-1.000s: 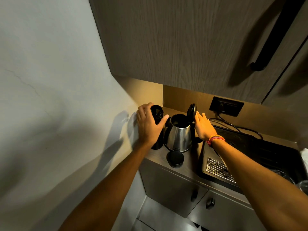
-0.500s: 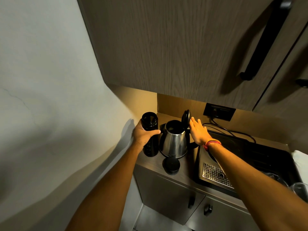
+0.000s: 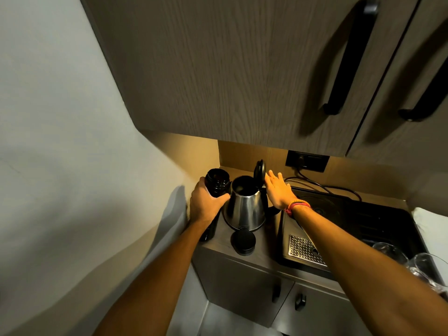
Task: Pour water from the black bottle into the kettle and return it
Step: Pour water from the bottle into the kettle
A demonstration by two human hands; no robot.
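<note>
A black bottle (image 3: pixel 216 184) stands uncapped at the counter's left end, against the wall. My left hand (image 3: pixel 206 204) is wrapped around its body. Right beside it sits a steel kettle (image 3: pixel 246 207) with its black lid (image 3: pixel 259 171) flipped upright. My right hand (image 3: pixel 278 190) is flat and open, fingertips at the raised lid, wrist wearing a red band. The bottle's round black cap (image 3: pixel 243 241) lies on the counter in front of the kettle.
A wooden cabinet (image 3: pixel 242 69) with black handles hangs low over the counter. A black sink (image 3: pixel 363 226) with a metal drain grate (image 3: pixel 304 249) is to the right, and glassware (image 3: pixel 417 263) at the far right. A wall socket (image 3: pixel 306 161) with cables sits behind.
My left hand slid lower on the bottle, uncovering its open mouth. The view tilted upward, showing more cabinet. My right hand stays at the kettle lid.
</note>
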